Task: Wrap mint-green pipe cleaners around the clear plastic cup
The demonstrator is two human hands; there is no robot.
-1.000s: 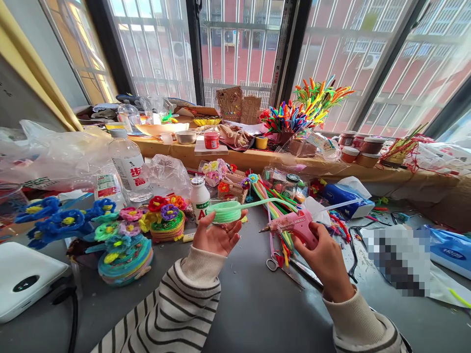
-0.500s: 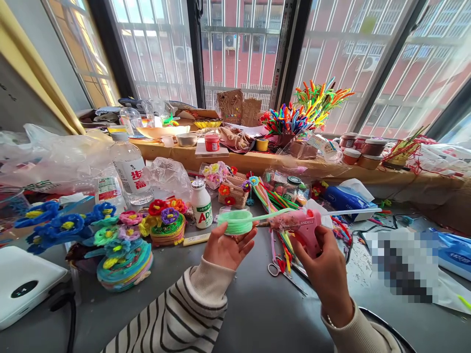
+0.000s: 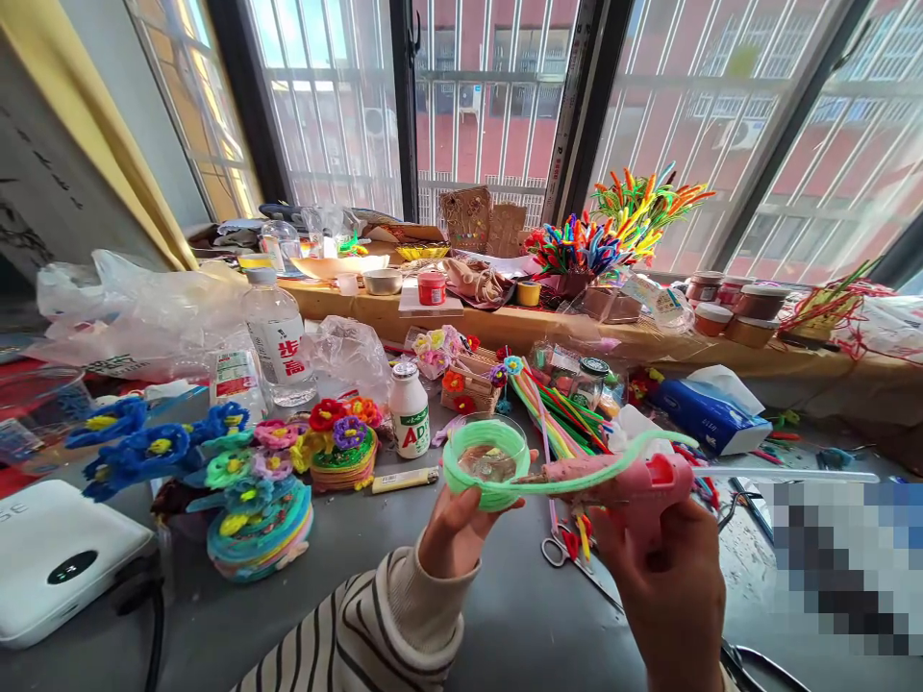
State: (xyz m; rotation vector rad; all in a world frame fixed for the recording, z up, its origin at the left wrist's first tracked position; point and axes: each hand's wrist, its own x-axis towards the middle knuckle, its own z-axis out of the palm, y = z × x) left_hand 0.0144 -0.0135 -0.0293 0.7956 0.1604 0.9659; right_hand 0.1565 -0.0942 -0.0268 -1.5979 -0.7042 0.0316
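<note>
My left hand [image 3: 456,533] holds a small clear cup [image 3: 491,461] from below, its open top tilted toward me. Light green pipe cleaner [image 3: 465,485] is wound around the cup's wall. A loose tail of it runs right, across the front of a pink hot glue gun [image 3: 653,505]. My right hand [image 3: 674,567] is closed around the gun's handle. The gun's nozzle points left, close to the cup's right side; whether it touches is unclear. A long pale glue stick [image 3: 793,475] sticks out of the gun's back.
A white bottle [image 3: 410,413] and a glue stick tube [image 3: 405,480] lie beyond my left hand. Scissors [image 3: 577,567] rest below the gun. Pipe-cleaner flowers [image 3: 249,495] stand left, near a white device [image 3: 62,567]. Pipe cleaners [image 3: 559,404] and a tissue pack [image 3: 710,413] are behind.
The cup has tipped toward me, so its inside now shows. The glue gun and my right hand have shifted right and lower in view. The whole scene has slid slightly right.
</note>
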